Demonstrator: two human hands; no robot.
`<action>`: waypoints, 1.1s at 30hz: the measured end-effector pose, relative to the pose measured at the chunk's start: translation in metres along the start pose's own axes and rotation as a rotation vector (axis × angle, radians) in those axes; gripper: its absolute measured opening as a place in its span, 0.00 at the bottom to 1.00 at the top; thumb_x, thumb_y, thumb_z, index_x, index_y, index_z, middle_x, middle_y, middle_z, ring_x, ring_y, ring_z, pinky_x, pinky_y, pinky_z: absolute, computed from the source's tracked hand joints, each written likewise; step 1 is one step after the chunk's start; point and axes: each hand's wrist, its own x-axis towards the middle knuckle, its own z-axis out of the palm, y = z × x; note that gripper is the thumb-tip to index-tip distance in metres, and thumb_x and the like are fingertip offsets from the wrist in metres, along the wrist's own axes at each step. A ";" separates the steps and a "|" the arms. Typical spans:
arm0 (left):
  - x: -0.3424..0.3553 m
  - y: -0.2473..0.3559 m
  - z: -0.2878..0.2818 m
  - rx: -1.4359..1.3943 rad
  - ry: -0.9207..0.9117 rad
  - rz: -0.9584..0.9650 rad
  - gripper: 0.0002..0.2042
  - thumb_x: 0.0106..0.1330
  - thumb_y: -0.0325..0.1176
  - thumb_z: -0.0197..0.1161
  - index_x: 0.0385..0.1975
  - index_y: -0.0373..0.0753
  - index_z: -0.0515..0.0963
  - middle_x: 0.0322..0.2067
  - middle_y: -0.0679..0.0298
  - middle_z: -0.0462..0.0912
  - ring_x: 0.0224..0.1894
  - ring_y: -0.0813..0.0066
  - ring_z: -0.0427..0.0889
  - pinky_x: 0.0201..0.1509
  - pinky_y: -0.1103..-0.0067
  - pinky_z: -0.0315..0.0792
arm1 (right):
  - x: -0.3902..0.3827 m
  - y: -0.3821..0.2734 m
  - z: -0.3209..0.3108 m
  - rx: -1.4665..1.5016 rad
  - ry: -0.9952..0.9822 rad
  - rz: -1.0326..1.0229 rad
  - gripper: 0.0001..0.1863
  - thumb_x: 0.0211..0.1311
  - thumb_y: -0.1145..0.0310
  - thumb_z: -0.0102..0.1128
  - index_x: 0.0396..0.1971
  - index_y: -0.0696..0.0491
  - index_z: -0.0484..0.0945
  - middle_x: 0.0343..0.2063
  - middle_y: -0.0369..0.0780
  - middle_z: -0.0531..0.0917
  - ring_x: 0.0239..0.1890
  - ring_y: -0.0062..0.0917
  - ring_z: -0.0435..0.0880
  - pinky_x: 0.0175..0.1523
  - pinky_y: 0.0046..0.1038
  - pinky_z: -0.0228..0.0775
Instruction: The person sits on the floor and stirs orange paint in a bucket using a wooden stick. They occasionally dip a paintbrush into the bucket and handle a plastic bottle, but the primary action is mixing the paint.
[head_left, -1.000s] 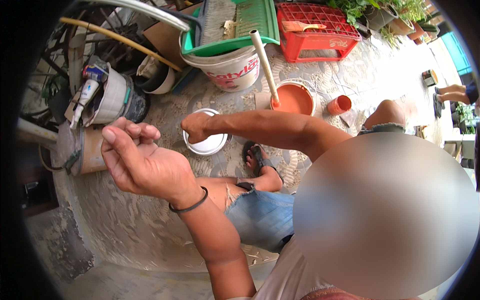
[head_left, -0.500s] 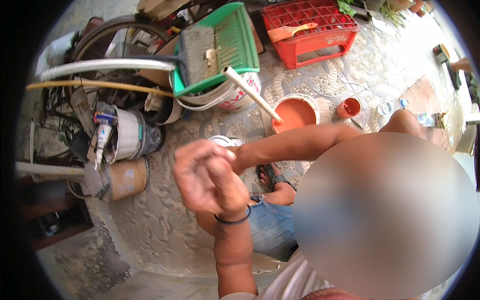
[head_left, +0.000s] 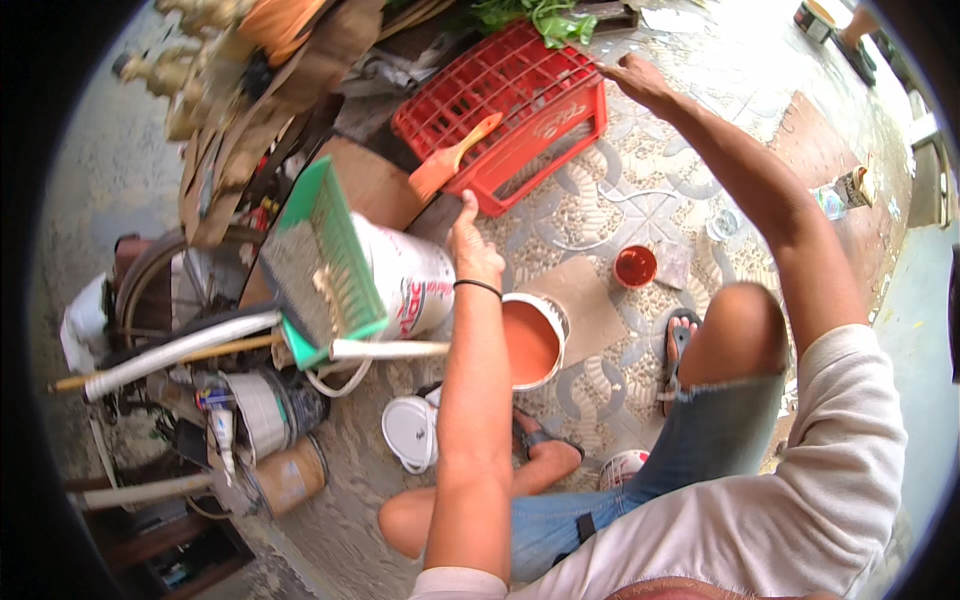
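A red plastic crate [head_left: 545, 120] with a grid top lies tilted ahead of me, an orange-handled paintbrush [head_left: 455, 158] resting across it. My right hand [head_left: 642, 84] is closed at the crate's far right corner. At the near left corner my left hand [head_left: 474, 245] meets the crate, its thumb side up and its other fingers partly hidden. Below my left wrist stands a white bucket of orange-red paint [head_left: 530, 342], partly covered by my forearm. A white pipe [head_left: 390, 349] leads toward it. To the right is a small red paint cup [head_left: 635, 266].
A green paint tray [head_left: 340, 265] leans on a white bucket [head_left: 405, 275] at left. A lidded white tub [head_left: 410, 433] stands nearer. Cardboard [head_left: 590, 310] lies under the paint bucket. Pots, pipes and a bicycle wheel crowd the left; leafy greens [head_left: 540, 18] hang behind the crate.
My hands have parted from in front of my body and reached out to the crate's two sides. The view has shifted, so the crate appears farther left and more slanted.
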 end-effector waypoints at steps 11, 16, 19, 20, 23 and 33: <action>0.063 -0.025 0.028 0.061 -0.010 0.168 0.46 0.59 0.45 0.81 0.72 0.45 0.55 0.74 0.54 0.59 0.77 0.42 0.56 0.77 0.44 0.49 | 0.031 0.038 0.063 0.631 -0.179 0.119 0.29 0.70 0.45 0.60 0.48 0.60 0.81 0.42 0.44 0.84 0.41 0.32 0.84 0.42 0.37 0.83; 0.039 -0.031 0.043 0.041 -0.057 0.131 0.39 0.61 0.41 0.80 0.65 0.42 0.59 0.64 0.58 0.73 0.68 0.50 0.72 0.76 0.47 0.54 | 0.022 0.060 0.032 0.719 -0.150 0.186 0.26 0.70 0.49 0.60 0.49 0.60 0.81 0.44 0.44 0.86 0.49 0.35 0.86 0.51 0.44 0.83; 0.027 -0.052 0.066 0.064 -0.167 0.103 0.36 0.61 0.40 0.80 0.62 0.42 0.62 0.62 0.60 0.75 0.66 0.54 0.74 0.75 0.48 0.55 | 0.022 0.102 0.004 0.703 -0.108 0.234 0.26 0.70 0.48 0.58 0.50 0.59 0.81 0.45 0.45 0.87 0.52 0.35 0.85 0.55 0.49 0.80; 0.023 -0.061 0.076 0.057 -0.203 0.093 0.33 0.61 0.38 0.80 0.61 0.44 0.65 0.61 0.61 0.76 0.65 0.57 0.76 0.75 0.49 0.55 | 0.022 0.120 -0.005 0.683 -0.079 0.230 0.27 0.71 0.47 0.57 0.51 0.58 0.80 0.45 0.44 0.87 0.52 0.33 0.85 0.57 0.51 0.79; 0.006 -0.080 0.098 0.105 -0.257 0.076 0.32 0.61 0.37 0.79 0.60 0.45 0.66 0.61 0.61 0.77 0.67 0.59 0.74 0.75 0.48 0.56 | 0.007 0.138 -0.035 0.707 -0.013 0.259 0.26 0.69 0.51 0.57 0.49 0.62 0.82 0.47 0.48 0.87 0.51 0.37 0.85 0.56 0.49 0.80; -0.030 -0.124 0.225 0.242 -0.572 0.042 0.49 0.55 0.25 0.78 0.75 0.46 0.52 0.74 0.57 0.56 0.75 0.50 0.62 0.74 0.47 0.56 | 0.039 0.279 -0.138 0.617 0.147 0.350 0.25 0.74 0.45 0.56 0.52 0.51 0.81 0.50 0.39 0.83 0.57 0.29 0.79 0.59 0.46 0.75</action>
